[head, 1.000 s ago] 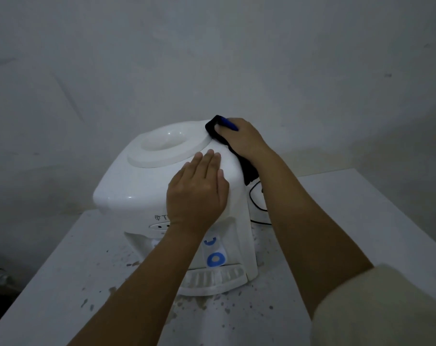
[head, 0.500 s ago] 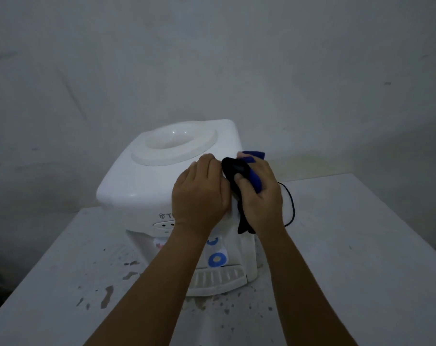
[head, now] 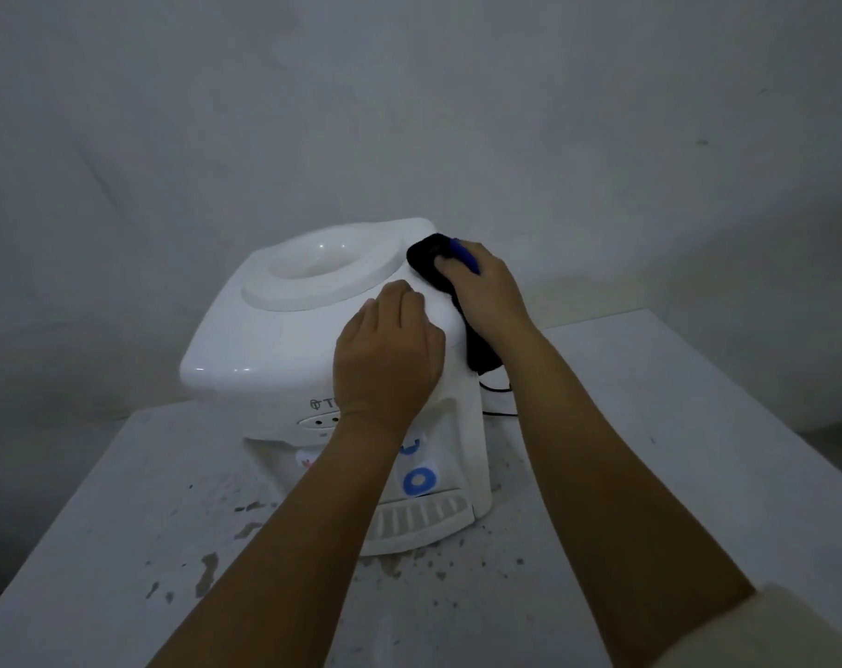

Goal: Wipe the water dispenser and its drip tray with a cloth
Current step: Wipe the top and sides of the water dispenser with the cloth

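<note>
Change: right hand (head: 488, 294) has swept the cloth (head: 428, 262) from the dispenser (head: 274, 339) side up to its top corner.
Fingers: right pinching cloth; left hand (head: 387, 354) flat, together, bracing.
Meaning: drip tray (head: 423, 523) remains.

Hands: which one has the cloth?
The right hand holds the dark cloth against the water dispenser's top right edge. The left hand only rests bare on the dispenser's top.

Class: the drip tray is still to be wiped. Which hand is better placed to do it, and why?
Right hand: it already holds the cloth. Left hand holds no cloth, resting on the dispenser.
</note>
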